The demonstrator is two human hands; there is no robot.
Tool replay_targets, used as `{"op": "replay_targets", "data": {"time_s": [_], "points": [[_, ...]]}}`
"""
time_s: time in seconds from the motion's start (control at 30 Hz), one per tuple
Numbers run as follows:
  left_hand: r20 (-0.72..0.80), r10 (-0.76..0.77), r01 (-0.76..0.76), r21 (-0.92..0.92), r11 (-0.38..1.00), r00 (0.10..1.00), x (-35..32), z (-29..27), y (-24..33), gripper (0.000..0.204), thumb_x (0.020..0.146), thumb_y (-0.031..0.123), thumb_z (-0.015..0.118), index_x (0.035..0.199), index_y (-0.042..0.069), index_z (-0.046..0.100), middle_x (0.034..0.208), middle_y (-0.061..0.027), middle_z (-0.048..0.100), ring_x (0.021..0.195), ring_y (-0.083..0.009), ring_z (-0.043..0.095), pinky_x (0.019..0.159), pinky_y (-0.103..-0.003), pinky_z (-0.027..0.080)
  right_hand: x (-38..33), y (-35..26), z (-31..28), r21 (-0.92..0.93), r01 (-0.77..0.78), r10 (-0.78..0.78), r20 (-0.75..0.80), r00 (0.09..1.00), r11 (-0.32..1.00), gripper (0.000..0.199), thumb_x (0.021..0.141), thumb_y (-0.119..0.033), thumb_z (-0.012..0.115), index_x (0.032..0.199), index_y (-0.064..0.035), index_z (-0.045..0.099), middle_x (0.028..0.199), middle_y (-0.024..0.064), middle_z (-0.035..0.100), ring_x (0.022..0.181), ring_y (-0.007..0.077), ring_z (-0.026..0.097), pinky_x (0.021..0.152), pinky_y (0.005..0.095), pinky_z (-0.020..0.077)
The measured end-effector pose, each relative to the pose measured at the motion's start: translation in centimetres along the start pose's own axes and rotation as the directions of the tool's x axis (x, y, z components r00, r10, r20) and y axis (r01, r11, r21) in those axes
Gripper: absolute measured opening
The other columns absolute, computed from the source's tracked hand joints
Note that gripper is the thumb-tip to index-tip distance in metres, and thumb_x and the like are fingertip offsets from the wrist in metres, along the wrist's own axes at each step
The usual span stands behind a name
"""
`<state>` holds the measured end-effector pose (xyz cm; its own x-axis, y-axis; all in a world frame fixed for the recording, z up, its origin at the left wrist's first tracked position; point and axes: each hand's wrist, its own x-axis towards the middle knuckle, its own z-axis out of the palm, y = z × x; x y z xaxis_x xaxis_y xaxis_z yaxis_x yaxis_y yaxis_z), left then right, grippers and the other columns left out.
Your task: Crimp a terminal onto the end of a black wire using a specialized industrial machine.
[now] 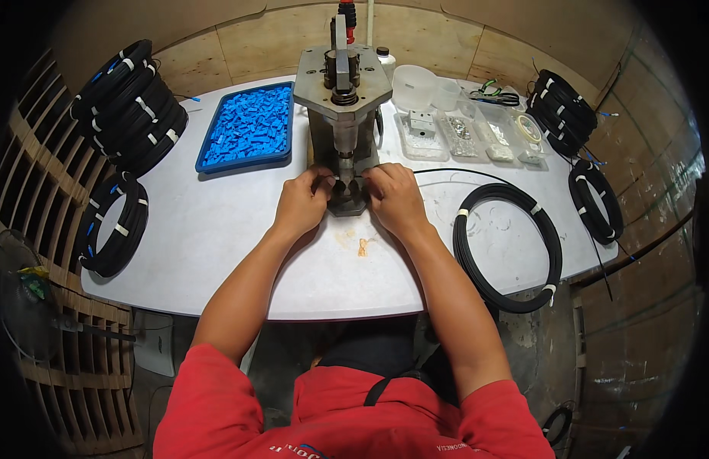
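A grey metal press (343, 84) stands at the middle of the white table (216, 229). Both of my hands rest at its base. My left hand (301, 203) pinches something small at the left side of the die block (347, 200). My right hand (394, 197) holds the right side, where a thin black cable (461, 173) leads away to a black coil (511, 245) lying on the table. What sits between my fingertips is hidden by the fingers and the press.
A blue tray (247, 128) of several small blue parts lies left of the press. Stacks of black cable coils (132, 107) sit far left, with more coils (565, 111) at the right. Clear plastic containers (461, 134) with small parts stand behind right.
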<state>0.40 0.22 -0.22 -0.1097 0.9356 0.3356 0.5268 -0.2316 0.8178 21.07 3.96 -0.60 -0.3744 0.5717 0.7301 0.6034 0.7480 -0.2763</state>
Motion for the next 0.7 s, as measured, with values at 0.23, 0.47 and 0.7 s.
{"op": "replay_targets", "data": {"time_s": [0.23,0.47,0.7], "points": [[0.009,0.044,-0.044,0.001,0.999,0.999,0.09,-0.11,-0.34,0.024,0.096,0.019,0.066,0.112,0.002,0.073,0.078,-0.0173,0.073,0.071,-0.0265,0.073,0.07,-0.037,0.055,0.06,-0.06,0.09,-0.011,0.005,-0.005,-0.005,1.0,1.0,0.022,0.079,-0.003,0.07,0.1,-0.009,0.07,0.094,0.0074,0.066,0.095,0.0288,0.063,0.09,0.0416,0.0466],[0.015,0.014,-0.015,0.02,1.0,1.0,0.1,-0.08,0.15,0.023,0.096,0.018,0.066,0.11,0.001,0.073,0.077,-0.017,0.073,0.071,-0.0266,0.073,0.07,-0.037,0.055,0.0,0.09,0.0,-0.036,0.006,-0.006,0.001,1.0,0.999,0.02,0.079,-0.004,0.07,0.098,-0.0095,0.07,0.094,0.0068,0.066,0.095,0.0281,0.062,0.089,0.0409,0.0457],[0.013,0.024,-0.024,0.02,1.0,1.0,0.16,-0.03,-0.39,0.024,0.093,0.018,0.07,0.11,0.001,0.073,0.081,-0.0179,0.074,0.073,-0.0266,0.073,0.071,-0.037,0.056,0.07,0.12,0.03,-0.039,-0.001,0.001,0.004,1.0,0.999,0.019,0.079,-0.005,0.07,0.098,-0.0097,0.07,0.094,0.0064,0.067,0.095,0.0277,0.062,0.089,0.0407,0.0453]]}}
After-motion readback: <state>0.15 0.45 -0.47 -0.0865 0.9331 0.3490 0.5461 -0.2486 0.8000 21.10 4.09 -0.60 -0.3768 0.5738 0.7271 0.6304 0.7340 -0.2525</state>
